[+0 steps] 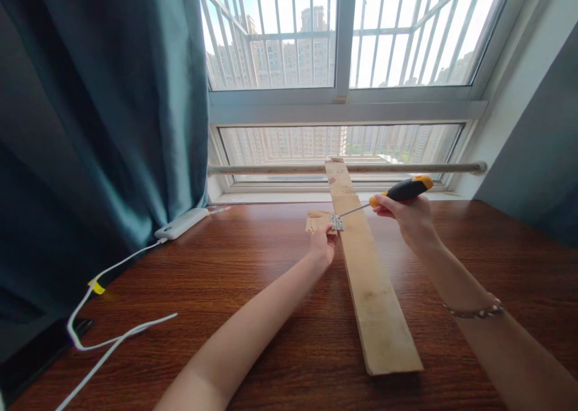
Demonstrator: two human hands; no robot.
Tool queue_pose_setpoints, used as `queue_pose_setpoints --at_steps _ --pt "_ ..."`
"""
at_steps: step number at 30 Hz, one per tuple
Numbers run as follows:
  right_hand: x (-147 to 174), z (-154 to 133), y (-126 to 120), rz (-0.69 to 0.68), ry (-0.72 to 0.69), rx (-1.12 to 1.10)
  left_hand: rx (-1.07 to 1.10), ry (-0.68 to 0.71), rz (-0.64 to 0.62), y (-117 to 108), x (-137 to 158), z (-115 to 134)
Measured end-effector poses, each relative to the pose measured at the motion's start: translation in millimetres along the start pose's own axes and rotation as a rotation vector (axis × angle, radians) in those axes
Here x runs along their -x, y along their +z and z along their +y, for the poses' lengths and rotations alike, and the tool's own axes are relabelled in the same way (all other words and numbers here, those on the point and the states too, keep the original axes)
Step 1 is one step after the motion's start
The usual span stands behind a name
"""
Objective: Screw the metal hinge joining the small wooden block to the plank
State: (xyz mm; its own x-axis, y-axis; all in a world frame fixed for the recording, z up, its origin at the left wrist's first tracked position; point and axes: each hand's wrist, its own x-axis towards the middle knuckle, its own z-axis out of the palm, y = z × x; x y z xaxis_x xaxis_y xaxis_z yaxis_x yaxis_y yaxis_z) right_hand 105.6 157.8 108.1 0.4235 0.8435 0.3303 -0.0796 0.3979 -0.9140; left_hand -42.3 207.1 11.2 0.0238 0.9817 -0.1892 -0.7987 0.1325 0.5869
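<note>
Left of the plank, the left hand grips a block, the hinge just beyond those fingers; right of the plank, the right hand clasps a screwdriver.

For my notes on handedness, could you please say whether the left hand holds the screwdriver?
No, the right hand grips the screwdriver, while the left hand is at the hinge.

Backlit; daylight from window at upper center, partly blown out. Curtain at left dark. Soft glare on table. Wide-angle stretch toward edges.
</note>
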Motion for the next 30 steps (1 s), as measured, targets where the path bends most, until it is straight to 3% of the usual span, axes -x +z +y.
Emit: queue_pose_setpoints --at_steps 7,13,15,20,25,30 --pt "-2.8 3.9 -2.1 0.012 -0.027 0.101 -0.024 -0.007 -0.011 1.6 2.9 2.9" --pt "0.1 6.8 -7.7 0.045 -0.321 0.540 -0.020 -0.016 -0.003 1.7 2.1 3.0" --pt "3.4 6.3 -4.8 -0.024 -0.300 0.439 -0.025 -0.026 -0.004 1.7 1.9 3.0" --pt "9.6 -2.8 4.4 -0.200 -0.065 0.019 -0.037 -0.029 -0.017 1.9 2.0 3.6" --pt "12.2 -15.3 3.4 -0.257 0.033 -0.042 -0.020 -0.050 -0.020 2.0 0.4 3.7" --pt "12.8 -16.5 0.9 -0.229 0.006 0.012 -0.016 -0.059 -0.009 2.4 -1.5 3.9"
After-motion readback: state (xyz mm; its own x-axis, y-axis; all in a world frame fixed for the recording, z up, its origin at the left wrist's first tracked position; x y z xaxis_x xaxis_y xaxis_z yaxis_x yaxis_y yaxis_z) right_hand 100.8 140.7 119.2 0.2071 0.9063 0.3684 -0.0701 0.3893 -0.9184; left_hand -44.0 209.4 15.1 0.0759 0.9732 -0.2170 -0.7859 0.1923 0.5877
